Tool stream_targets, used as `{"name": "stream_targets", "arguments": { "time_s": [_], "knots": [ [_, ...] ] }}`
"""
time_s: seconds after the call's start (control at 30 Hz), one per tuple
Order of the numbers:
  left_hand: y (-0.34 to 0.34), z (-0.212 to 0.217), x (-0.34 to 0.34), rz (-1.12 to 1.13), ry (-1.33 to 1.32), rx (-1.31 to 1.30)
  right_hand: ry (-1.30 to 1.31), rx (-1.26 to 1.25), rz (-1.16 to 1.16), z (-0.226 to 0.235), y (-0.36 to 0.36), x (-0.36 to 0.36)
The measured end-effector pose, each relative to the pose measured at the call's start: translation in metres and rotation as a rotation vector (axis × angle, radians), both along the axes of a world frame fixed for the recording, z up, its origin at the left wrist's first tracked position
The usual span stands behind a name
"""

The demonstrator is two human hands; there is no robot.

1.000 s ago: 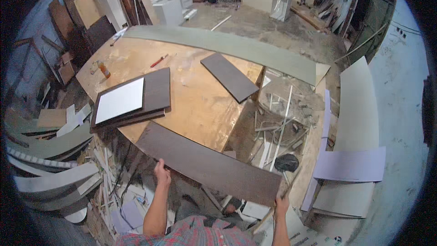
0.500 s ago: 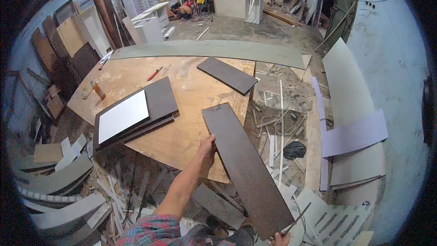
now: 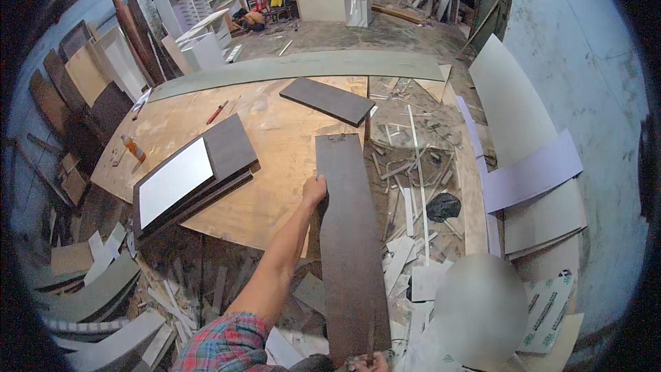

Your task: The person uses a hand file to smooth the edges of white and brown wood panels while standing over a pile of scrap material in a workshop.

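Observation:
A long dark brown board (image 3: pixel 351 234) runs from the worktable's near right edge down toward me. My left hand (image 3: pixel 315 191) is closed on its left edge, thumb uppermost. At the board's near end, low in the picture, my right hand (image 3: pixel 368 364) is closed around a thin dark strip (image 3: pixel 371 334), seen almost end-on; its exact kind is unclear. The lower part of that hand is cut off by the picture's edge. A shorter dark board (image 3: pixel 327 101) lies farther back on the plywood worktable (image 3: pixel 282 145).
Left on the table, a white panel (image 3: pixel 175 182) tops stacked dark boards (image 3: pixel 234 145). Beyond lie a red-handled tool (image 3: pixel 217 112), an orange bottle (image 3: pixel 134 149) and a long grey-green panel (image 3: pixel 296 69). Offcuts litter the floor. A blurred oval hides part of the lower right.
The long board has swung from slanting to nearly straight away from me. My right hand has come leftward with its near end and the thin strip. My left hand stays on the edge.

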State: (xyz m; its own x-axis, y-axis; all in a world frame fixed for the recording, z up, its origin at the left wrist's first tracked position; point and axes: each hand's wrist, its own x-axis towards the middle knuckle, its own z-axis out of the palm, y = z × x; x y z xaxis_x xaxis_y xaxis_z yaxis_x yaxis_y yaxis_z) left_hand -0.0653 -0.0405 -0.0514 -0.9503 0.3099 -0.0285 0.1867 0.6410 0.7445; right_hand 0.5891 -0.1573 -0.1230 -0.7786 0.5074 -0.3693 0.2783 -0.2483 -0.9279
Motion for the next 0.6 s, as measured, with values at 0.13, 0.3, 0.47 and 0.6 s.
{"name": "stream_targets", "arguments": {
  "time_s": [0.13, 0.3, 0.47, 0.6],
  "knots": [
    [-0.029, -0.008, 0.001, 0.047, 0.208, -0.101, -0.072, -0.044, 0.209, 0.035, -0.014, -0.035],
    [-0.03, 0.003, 0.027, -0.06, 0.321, -0.33, -0.031, -0.203, 0.298, 0.077, -0.024, -0.065],
    [-0.01, 0.017, 0.047, -0.094, 0.275, -0.392, 0.053, -0.094, 0.353, 0.009, -0.066, -0.06],
    [-0.023, 0.03, 0.055, -0.092, 0.297, -0.434, -0.113, -0.037, 0.601, 0.092, -0.048, -0.093]
  ]
}}
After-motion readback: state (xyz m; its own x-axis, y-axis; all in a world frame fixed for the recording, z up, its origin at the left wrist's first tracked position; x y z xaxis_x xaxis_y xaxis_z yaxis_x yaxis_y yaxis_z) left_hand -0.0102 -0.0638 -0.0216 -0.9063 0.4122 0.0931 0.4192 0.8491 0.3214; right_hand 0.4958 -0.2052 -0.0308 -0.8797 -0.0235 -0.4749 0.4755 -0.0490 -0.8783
